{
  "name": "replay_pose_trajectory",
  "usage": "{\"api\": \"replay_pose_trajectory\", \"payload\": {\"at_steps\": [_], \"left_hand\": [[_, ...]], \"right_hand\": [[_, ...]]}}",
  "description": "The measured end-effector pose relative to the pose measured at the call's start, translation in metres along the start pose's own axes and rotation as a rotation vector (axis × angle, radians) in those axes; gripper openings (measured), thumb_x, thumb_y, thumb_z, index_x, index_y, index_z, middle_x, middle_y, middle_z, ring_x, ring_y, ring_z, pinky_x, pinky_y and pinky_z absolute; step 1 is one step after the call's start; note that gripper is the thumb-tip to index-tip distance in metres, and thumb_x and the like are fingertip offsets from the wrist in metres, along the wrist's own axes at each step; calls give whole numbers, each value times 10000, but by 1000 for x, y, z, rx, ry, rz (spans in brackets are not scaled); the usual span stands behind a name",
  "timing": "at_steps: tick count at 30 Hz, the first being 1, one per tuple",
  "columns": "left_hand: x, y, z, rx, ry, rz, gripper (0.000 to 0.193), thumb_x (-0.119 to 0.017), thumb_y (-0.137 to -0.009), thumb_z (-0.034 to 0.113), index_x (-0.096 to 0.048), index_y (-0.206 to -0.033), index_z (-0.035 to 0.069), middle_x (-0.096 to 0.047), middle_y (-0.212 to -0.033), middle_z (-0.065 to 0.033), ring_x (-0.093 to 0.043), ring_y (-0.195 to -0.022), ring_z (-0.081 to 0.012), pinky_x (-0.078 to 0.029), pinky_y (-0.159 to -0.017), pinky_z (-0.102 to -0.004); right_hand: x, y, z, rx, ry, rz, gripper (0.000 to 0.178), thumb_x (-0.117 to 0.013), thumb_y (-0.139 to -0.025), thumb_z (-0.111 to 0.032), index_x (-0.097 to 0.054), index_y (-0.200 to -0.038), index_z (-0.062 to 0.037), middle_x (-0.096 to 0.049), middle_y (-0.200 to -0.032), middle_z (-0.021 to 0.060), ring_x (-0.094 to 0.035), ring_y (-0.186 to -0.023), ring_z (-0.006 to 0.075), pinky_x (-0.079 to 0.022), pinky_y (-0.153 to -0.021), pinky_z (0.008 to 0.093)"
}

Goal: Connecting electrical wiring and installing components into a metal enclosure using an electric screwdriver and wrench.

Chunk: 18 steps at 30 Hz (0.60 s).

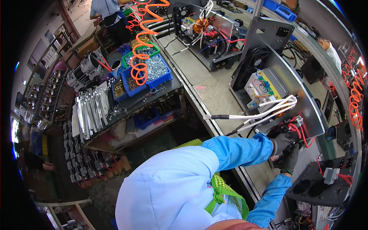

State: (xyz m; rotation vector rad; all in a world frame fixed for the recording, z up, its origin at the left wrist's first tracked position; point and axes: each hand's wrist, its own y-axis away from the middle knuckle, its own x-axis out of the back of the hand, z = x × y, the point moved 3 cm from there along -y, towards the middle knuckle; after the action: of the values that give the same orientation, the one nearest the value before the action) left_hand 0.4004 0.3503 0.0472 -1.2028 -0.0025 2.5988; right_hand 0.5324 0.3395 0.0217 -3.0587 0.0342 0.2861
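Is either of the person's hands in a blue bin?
No, the left hand and right hand are close together near red wires.

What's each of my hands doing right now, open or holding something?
Left hand: gloved, near the large metal panel; open or closed cannot be told.
Right hand: gloved, close to the left; grip cannot be told.

Left hand [283,143], right hand [290,160]: gloved, close together | red wires [297,122]: just beside | blue bin [161,79]: metal parts [156,66]
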Motion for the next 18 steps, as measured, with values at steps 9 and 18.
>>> {"api": "replay_pose_trajectory", "payload": {"at_steps": [9, 18], "left_hand": [[2, -3, -5, 221, 273, 28, 281, -571, -900, 147, -618, -1175, 119, -653, -990, 24, -578, -806, -72, -461, -672, -220], [10, 3, -14, -118, -154, -59, 309, -518, -916, 80, -575, -1220, 75, -632, -1092, -26, -569, -923, -120, -472, -801, -271]], "right_hand": [[-8, -1, -1, -39, -115, -6, 457, -444, -985, -357, -470, -1312, -39, -530, -1237, 50, -529, -1076, 143, -441, -896, 275], [-6, 12, -6, -28, -85, 81, 449, -471, -966, -372, -506, -1275, -49, -572, -1175, 28, -559, -1018, 132, -468, -850, 268]]}}
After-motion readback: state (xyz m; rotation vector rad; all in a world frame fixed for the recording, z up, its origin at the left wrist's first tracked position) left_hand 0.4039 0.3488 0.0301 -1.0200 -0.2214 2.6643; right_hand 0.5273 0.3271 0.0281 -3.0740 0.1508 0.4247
